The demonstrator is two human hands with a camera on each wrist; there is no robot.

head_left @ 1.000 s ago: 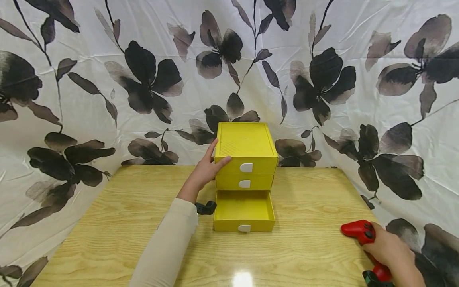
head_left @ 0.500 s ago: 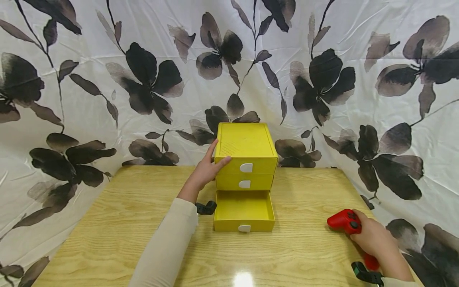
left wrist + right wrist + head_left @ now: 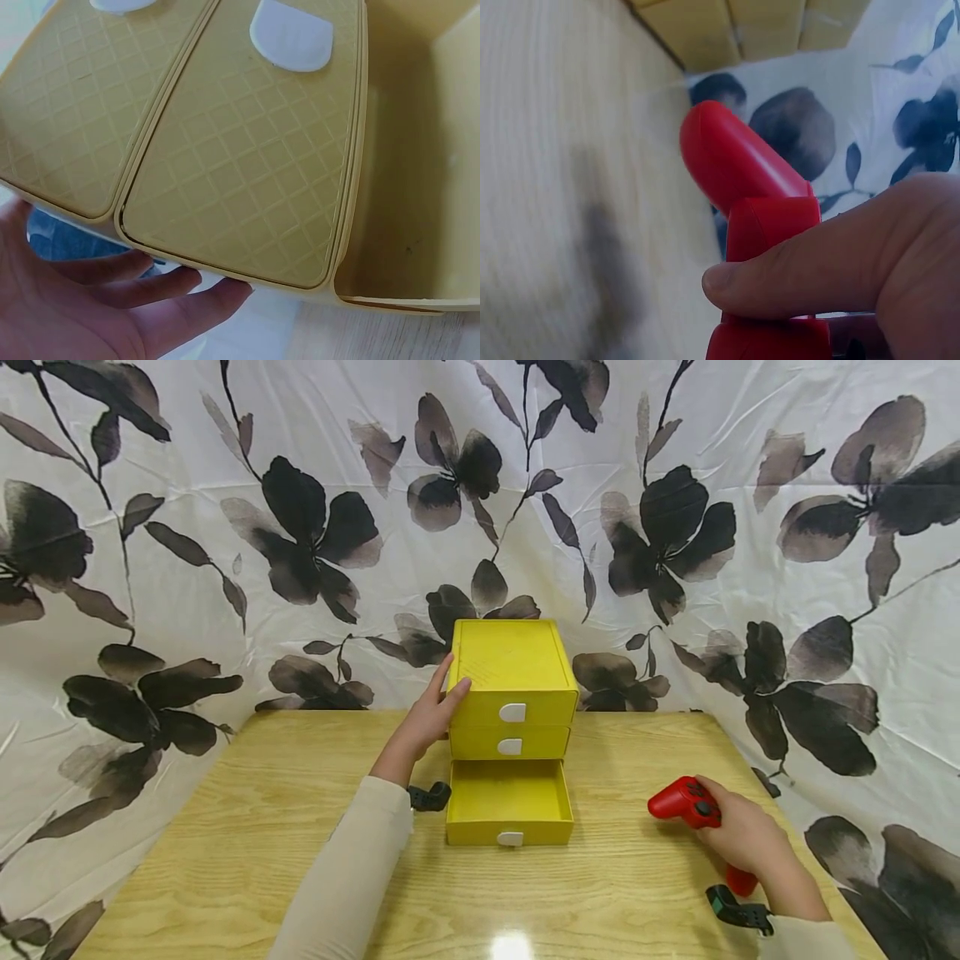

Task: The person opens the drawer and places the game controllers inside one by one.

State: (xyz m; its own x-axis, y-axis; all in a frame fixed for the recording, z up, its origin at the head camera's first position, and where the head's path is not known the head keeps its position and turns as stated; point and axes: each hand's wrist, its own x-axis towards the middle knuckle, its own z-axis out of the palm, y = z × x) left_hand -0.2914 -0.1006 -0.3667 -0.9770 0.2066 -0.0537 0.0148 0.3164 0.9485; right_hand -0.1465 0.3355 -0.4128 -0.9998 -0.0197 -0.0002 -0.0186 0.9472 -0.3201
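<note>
A yellow drawer unit (image 3: 513, 656) stands near the back of the wooden table, its bottom drawer (image 3: 472, 834) pulled out with nothing inside. The two upper drawers are pushed in. My left hand (image 3: 422, 724) rests against the unit's left side, thumb near the top front edge. In the left wrist view, extended fingers (image 3: 202, 307) touch that side just below the drawer fronts. My right hand (image 3: 753, 837) grips a red game controller (image 3: 678, 800) to the right of the unit. In the right wrist view, the thumb lies across the controller's (image 3: 739, 154) middle.
A white cloth (image 3: 322, 410) with dark flowers hangs behind the table and along its sides. The wooden tabletop (image 3: 600, 893) runs under both arms. Dark wrist cameras sit on both wrists.
My right hand has moved left with the red controller, from the table's right edge toward the drawer unit. My left thumb has shifted slightly left; the drawer has stayed out.
</note>
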